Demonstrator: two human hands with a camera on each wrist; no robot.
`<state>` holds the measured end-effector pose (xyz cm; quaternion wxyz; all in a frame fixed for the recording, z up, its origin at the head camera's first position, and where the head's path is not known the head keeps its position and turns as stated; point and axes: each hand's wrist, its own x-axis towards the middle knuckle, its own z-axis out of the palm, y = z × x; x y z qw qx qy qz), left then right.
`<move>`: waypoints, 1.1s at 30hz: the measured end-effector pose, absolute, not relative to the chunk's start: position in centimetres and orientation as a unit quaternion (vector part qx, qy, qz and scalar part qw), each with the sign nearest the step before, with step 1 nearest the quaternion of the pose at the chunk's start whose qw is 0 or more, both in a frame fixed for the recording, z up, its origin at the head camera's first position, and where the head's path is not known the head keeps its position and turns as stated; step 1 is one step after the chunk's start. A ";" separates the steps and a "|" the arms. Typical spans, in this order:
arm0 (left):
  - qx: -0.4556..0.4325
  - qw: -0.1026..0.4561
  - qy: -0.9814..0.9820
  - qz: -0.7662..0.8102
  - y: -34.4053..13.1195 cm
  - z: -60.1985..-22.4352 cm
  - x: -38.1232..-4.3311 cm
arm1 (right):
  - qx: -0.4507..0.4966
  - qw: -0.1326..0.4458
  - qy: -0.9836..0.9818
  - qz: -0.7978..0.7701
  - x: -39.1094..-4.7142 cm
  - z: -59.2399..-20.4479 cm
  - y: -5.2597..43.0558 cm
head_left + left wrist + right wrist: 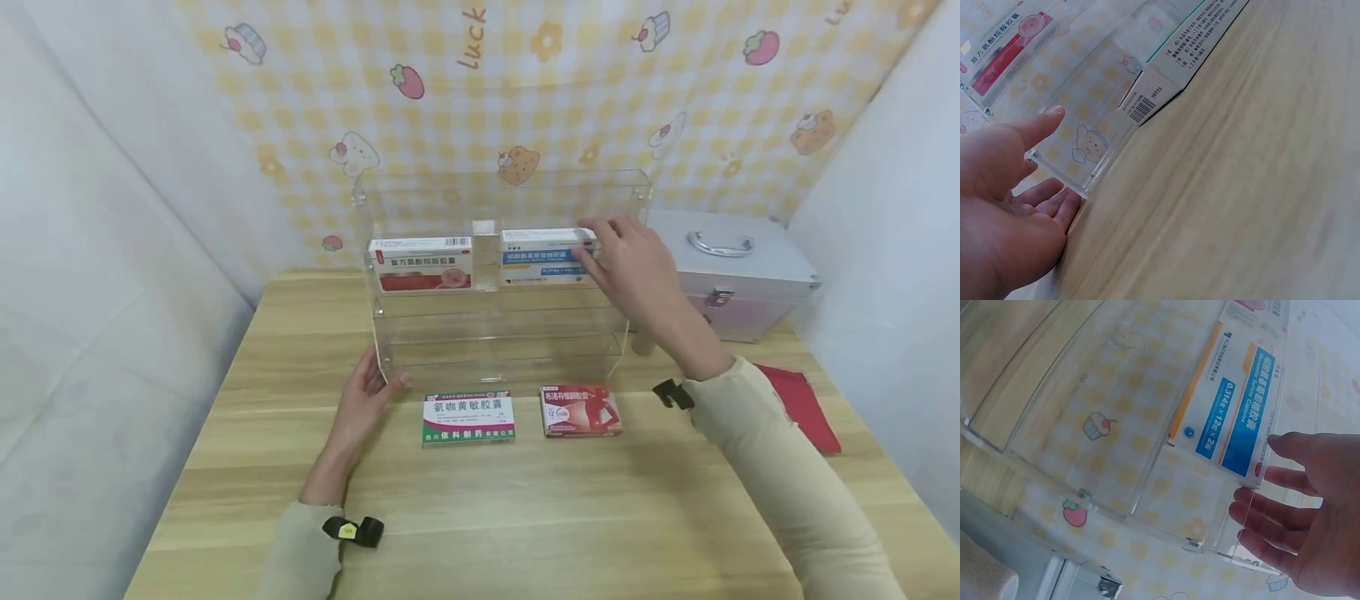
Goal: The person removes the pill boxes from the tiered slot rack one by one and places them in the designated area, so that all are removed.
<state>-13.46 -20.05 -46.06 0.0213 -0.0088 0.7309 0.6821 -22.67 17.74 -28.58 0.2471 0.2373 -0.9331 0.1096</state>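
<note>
A clear acrylic display rack (487, 325) stands upright on the table with stepped shelves. My left hand (367, 400) holds its lower left corner, thumb in front and the other fingers around the side edge (1060, 175). On the middle shelf, at right, sits a blue-and-white medicine box (540, 260). My right hand (637, 271) pinches that box's right end, thumb at its face and fingers (1272, 512) by the top and side. Left of it on the same shelf is a red-and-white medicine box (423, 265).
A green-and-white medicine box (468, 418) and a red medicine box (581, 411) lie in front of the rack. At the right stands a silver case (735, 275) with a handle, and a red flat item (802, 408) lies nearby. Behind hangs a yellow checked cloth (450, 108).
</note>
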 end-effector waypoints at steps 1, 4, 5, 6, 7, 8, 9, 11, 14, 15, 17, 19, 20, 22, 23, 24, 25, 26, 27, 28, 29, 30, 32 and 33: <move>-0.008 0.019 0.731 0.682 -20.1 -46.5 -13.6 | 0.235 0.243 -0.934 0.117 -22.8 -28.7 17.8; -0.004 0.009 0.733 0.680 -20.3 -47.6 -14.0 | 0.225 0.218 -0.939 0.144 -23.1 -28.5 18.0; -0.003 0.006 0.735 0.678 -20.3 -47.8 -14.0 | 0.220 0.204 -0.941 0.156 -23.2 -28.4 18.1; -0.002 0.003 0.737 0.676 -20.3 -47.8 -14.1 | 0.217 0.189 -0.943 0.170 -23.3 -28.2 18.2; -0.002 0.001 0.738 0.675 -20.3 -47.8 -14.1 | 0.213 0.171 -0.944 0.184 -23.3 -28.0 18.3; -0.003 0.000 0.739 0.674 -20.3 -47.8 -14.1 | 0.210 0.153 -0.945 0.198 -23.4 -27.8 18.4; -0.005 0.000 0.740 0.673 -20.3 -47.9 -14.1 | 0.208 0.139 -0.945 0.210 -23.5 -27.7 18.5; -0.007 -0.001 0.741 0.671 -20.3 -47.9 -14.1 | 0.209 0.122 -0.942 0.233 -23.6 -27.5 18.6; -0.007 -0.001 0.740 0.672 -20.2 -47.9 -14.0 | 0.206 0.115 -0.937 0.257 -23.7 -27.3 18.7; -0.006 -0.002 0.739 0.673 -20.2 -47.9 -14.0 | 0.204 0.118 -0.936 0.260 -23.8 -27.2 18.8; -0.004 -0.003 0.738 0.674 -20.2 -47.9 -14.0 | 0.194 0.123 -0.935 0.271 -23.8 -27.2 18.7; -0.003 -0.003 0.737 0.675 -20.2 -47.9 -14.0 | 0.188 0.132 -0.934 0.275 -23.9 -27.2 18.7; -0.003 -0.002 0.737 0.676 -20.2 -47.9 -14.0 | 0.184 0.137 -0.933 0.278 -23.8 -27.2 18.8; -0.004 -0.001 0.739 0.674 -20.2 -47.8 -14.0 | 0.179 0.145 -0.930 0.287 -23.8 -27.3 18.8; -0.005 0.000 0.739 0.674 -20.2 -47.8 -14.0 | 0.178 0.149 -0.928 0.290 -23.8 -27.4 18.9; -0.006 0.001 0.739 0.673 -20.2 -47.8 -14.0 | 0.178 0.153 -0.927 0.293 -23.7 -27.4 18.9; -0.007 0.001 0.740 0.673 -20.2 -47.8 -14.1 | 0.176 0.156 -0.926 0.296 -23.7 -27.5 18.9; -0.008 0.001 0.740 0.673 -20.2 -47.8 -14.1 | 0.174 0.159 -0.925 0.299 -23.7 -27.5 18.9; -0.009 0.001 0.740 0.672 -20.2 -47.8 -14.0 | 0.173 0.163 -0.923 0.302 -23.8 -27.5 18.9; -0.009 0.001 0.740 0.672 -20.2 -47.8 -14.0 | 0.171 0.166 -0.922 0.304 -23.8 -27.5 18.9; -0.009 0.001 0.740 0.672 -20.2 -47.8 -14.0 | 0.169 0.169 -0.922 0.306 -23.8 -27.5 18.9; -0.010 0.001 0.740 0.673 -20.2 -47.8 -14.0 | 0.167 0.171 -0.921 0.307 -23.9 -27.5 18.9; -0.011 0.002 0.740 0.673 -20.3 -47.8 -14.0 | 0.165 0.176 -0.920 0.309 -24.0 -27.5 18.8; -0.012 0.003 0.740 0.673 -20.3 -47.8 -14.0 | 0.165 0.177 -0.919 0.311 -24.0 -27.5 18.8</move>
